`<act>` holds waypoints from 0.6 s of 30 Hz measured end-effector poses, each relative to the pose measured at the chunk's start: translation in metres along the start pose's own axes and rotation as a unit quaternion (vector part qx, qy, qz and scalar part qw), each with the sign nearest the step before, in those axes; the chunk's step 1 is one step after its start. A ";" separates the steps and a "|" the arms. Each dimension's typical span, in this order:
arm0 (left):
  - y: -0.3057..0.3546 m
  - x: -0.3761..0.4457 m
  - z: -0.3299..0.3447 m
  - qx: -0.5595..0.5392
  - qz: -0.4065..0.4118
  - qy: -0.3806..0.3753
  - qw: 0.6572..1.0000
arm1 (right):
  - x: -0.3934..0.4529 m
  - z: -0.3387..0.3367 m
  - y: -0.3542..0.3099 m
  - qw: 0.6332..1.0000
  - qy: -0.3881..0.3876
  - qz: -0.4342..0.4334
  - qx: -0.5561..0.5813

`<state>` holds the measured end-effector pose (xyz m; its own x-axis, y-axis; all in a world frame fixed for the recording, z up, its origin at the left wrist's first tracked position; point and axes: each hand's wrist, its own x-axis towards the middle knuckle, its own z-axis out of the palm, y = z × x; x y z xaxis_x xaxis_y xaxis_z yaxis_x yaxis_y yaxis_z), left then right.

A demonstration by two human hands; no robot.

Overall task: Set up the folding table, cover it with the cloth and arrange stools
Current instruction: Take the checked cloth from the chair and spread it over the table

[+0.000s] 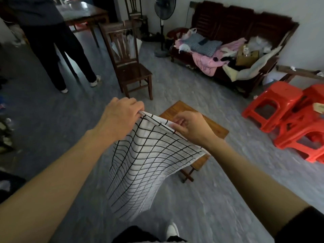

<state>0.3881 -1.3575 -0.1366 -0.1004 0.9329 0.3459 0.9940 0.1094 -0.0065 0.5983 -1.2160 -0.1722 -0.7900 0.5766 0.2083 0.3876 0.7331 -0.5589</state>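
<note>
A white cloth with a black grid [147, 163] hangs in the air in front of me. My left hand [121, 116] grips its top edge at one corner, and my right hand [191, 127] pinches the same edge further right. Below and behind the cloth stands the small wooden folding table [217, 130] on its legs, partly hidden by the cloth and my right hand. Several red plastic stools [284, 109] are grouped at the right, some stacked.
A dark wooden chair [129, 67] stands beyond the table. A wooden bench [228, 50] piled with clothes lines the far wall, with a standing fan [163, 27] beside it. A person in dark trousers [59, 55] stands at the back left by a large table [82, 13].
</note>
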 end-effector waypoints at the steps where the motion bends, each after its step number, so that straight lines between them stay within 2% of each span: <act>1: -0.008 0.009 0.004 -0.007 0.000 -0.005 1.000 | 0.015 0.003 -0.001 1.000 -0.005 -0.004 -0.001; 7: -0.067 0.063 0.039 -0.030 0.026 -0.016 0.999 | 0.115 0.047 -0.019 0.999 -0.003 -0.030 -0.011; 12: -0.148 0.106 0.056 -0.068 0.050 -0.002 0.996 | 0.201 0.079 -0.047 1.000 0.023 -0.021 0.001; 16: -0.209 0.138 0.065 -0.110 0.084 0.020 0.990 | 0.259 0.095 -0.060 0.999 0.048 -0.017 -0.008; 18: -0.231 0.154 0.070 -0.107 0.083 0.071 0.988 | 0.286 0.103 -0.057 0.998 0.066 -0.011 -0.006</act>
<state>0.1398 -1.2155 -0.1474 0.0575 0.8724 0.4855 0.9842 -0.1312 0.1191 0.3016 -1.1304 -0.1632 -0.7286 0.6030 0.3248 0.3780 0.7495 -0.5435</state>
